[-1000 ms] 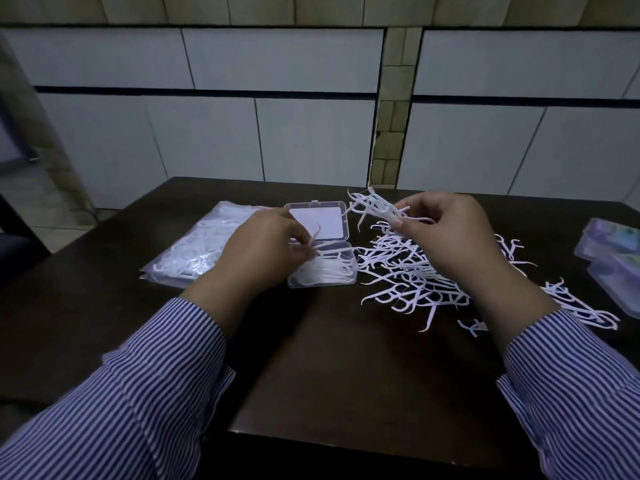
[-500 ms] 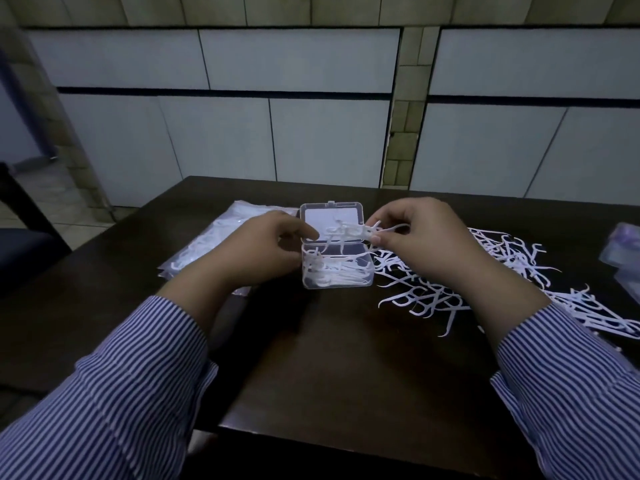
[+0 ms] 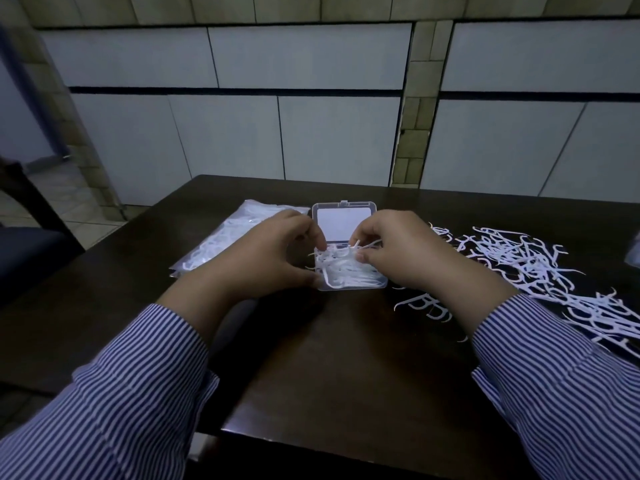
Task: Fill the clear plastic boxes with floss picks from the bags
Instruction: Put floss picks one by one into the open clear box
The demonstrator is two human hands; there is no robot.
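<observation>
While both hands' curled fingers (image 3: 363, 258) hold its picks, the clear box (image 3: 349, 271) sits lid-open, nearly full

Our right hand (image 3: 398, 251) covers the right end of the clear box (image 3: 349, 271), and we cannot tell how many picks it pinches. The loose floss picks (image 3: 540, 268) run off the right edge, where a pale object (image 3: 634, 251) is cut off and unidentifiable.

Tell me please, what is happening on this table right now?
A person in a striped shirt is packing floss picks into a clear plastic box whose lid stands open. The left hand steadies the box at its left side, while the right hand pinches a few picks and lowers them in. The box already holds many picks. A loose pile of floss picks lies to the right on the dark table, and a bag of picks lies to the left.
</observation>
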